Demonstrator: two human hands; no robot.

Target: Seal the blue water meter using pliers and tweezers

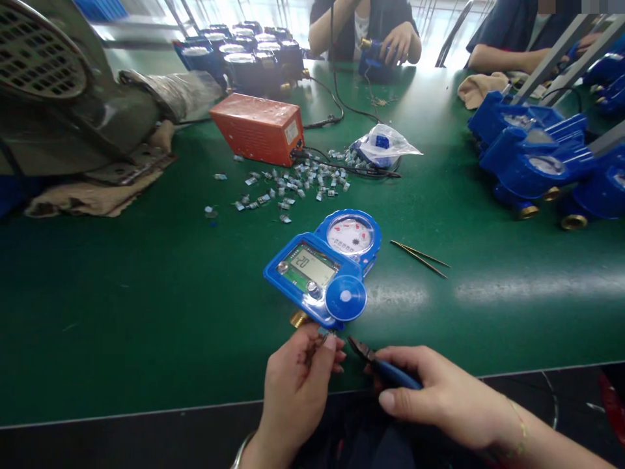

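A blue water meter (312, 277) lies on the green table, with a lit digital display, a round dial behind it and a blue round cap at its front right. At its front edge, my left hand (303, 378) is closed in a pinch on a small seal (323, 331), largely hidden by the fingers. Just to the right, my right hand (430, 387) is wrapped around blue-handled cutting pliers (390, 371). The pliers' dark jaws point at the left fingertips, a short gap apart. Gold tweezers (420, 258) rest on the table right of the meter.
Several loose small seals (293, 185) are scattered behind the meter, near an orange box (258, 127) with cables and a plastic bag (383, 146). A blower (63, 91) stands at left. More blue meters (532, 150) sit at right and far left. Two people work across the table (146, 312).
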